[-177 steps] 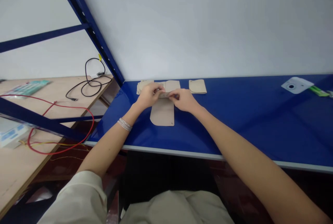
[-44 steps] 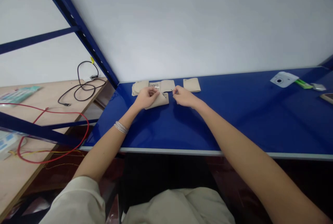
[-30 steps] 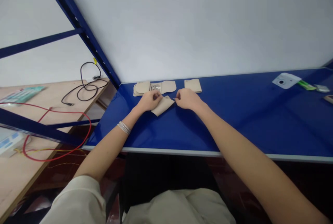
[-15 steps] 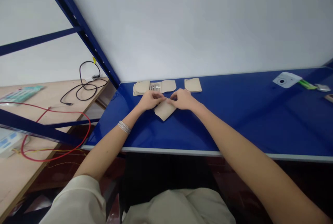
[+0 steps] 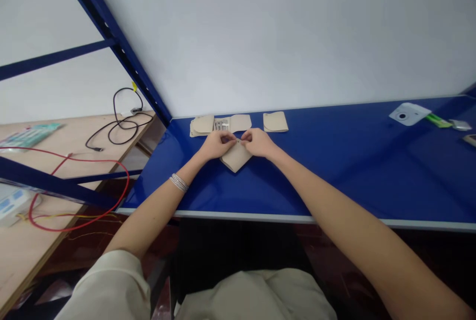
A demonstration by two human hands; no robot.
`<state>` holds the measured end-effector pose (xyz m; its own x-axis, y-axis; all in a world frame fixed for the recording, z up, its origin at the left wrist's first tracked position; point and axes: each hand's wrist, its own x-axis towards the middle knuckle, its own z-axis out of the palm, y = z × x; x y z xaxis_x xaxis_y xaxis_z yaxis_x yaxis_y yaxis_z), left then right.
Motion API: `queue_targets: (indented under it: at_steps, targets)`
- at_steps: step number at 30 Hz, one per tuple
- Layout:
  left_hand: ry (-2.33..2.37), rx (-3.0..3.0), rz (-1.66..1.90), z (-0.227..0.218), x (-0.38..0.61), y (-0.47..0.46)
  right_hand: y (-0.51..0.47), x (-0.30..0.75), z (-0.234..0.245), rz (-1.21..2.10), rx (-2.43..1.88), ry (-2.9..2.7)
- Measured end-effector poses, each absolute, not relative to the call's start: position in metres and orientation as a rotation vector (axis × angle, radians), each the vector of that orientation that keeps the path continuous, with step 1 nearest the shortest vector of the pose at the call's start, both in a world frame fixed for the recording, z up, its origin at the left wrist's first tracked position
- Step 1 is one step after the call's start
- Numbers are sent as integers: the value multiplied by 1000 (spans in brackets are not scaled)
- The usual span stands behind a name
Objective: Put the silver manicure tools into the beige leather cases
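Head view: left hand [image 5: 216,145], right hand [image 5: 258,143], fingers [image 5: 232,137] pinched narrow on beige flap [image 5: 235,161].

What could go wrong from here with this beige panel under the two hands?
The beige panel under the left hand and right hand could slide on the glossy blue tabletop. The left hand is also close to the small metal pieces, which might get knocked out of place beside the beige pieces.
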<state>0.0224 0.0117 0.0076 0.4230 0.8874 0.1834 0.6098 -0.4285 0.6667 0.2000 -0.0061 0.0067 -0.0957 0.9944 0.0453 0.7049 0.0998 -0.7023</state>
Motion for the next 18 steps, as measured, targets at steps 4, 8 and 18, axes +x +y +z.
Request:
queue_targets:
  at_steps: [4,8,18]
  targets:
    - [1272,2154,716,8,23,12,-4,201,3,726,-1595,-1845]
    - [1295,2179,663,8,22,12,-4,200,2,726,-1536,-1834]
    - [1147,1861,743,5,21,13,-6,200,4,749,-1429,-1814]
